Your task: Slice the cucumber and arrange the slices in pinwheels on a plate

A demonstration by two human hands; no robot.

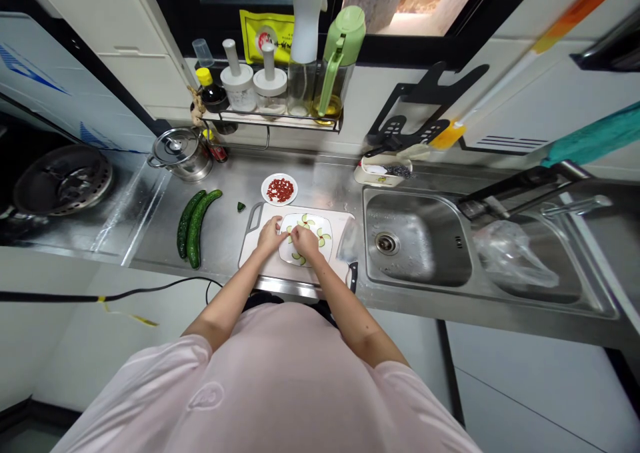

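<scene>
White plate (323, 224), square with rounded corners, sits on a pale cutting board (275, 270) at the centre of the frame. On it: thin cucumber slices (323, 238), pale green flesh with a darker green skin edge, curved and fanned in small clusters near the plate's sides. Clusters are visible at top, right and bottom, with part of another at left; small darker spots show among some, too small to identify.

Left hand (271, 235): over the plate's left edge, thumb pointing inward; cannot tell whether it holds anything. Right hand (304, 241): over the plate's middle, fingers bunched narrow; anything pinched is hidden.

Surroundings: round white dish (265, 185) of chopped red pieces (281, 190) at the board's upper edge. Knife (347, 241) at the board's right side, black handle towards the bottom of the frame. Two whole dark green cucumbers (199, 233), bumpy-skinned, lie side by side left of centre.
</scene>
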